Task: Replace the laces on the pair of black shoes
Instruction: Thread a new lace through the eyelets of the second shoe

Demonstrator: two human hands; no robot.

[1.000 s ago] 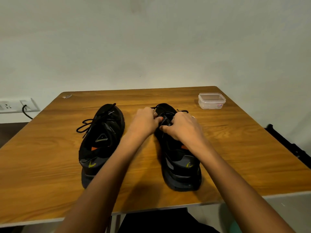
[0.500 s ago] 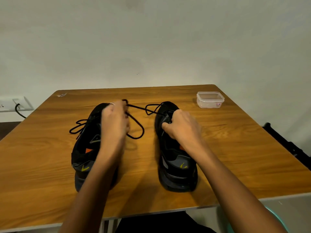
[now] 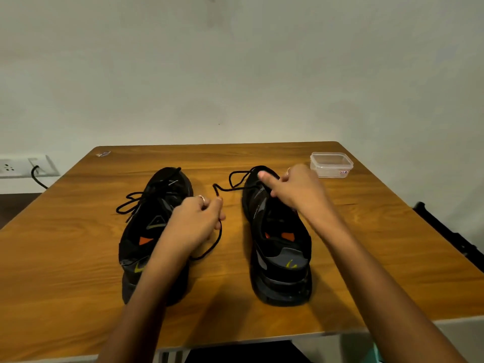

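Two black shoes stand side by side on the wooden table point(image 3: 366, 244), heels toward me. The left shoe point(image 3: 146, 231) has its black lace lying loose over its toe end and onto the table. The right shoe point(image 3: 277, 244) has a black lace point(image 3: 230, 188) trailing from its front eyelets toward the left. My left hand point(image 3: 195, 224) hovers between the shoes and pinches that lace, whose end hangs down below the fingers. My right hand point(image 3: 296, 191) rests on the front of the right shoe, index finger stretched out over the eyelets, the other fingers curled.
A small clear plastic container point(image 3: 331, 165) sits at the table's far right corner. A wall socket with a black cable point(image 3: 36, 174) is at the left, beyond the table. A dark object point(image 3: 445, 231) stands off the right edge.
My left hand pulled the lace out leftward from the right shoe, then came down between the shoes with it. My right hand slid toward the shoe's toe end.
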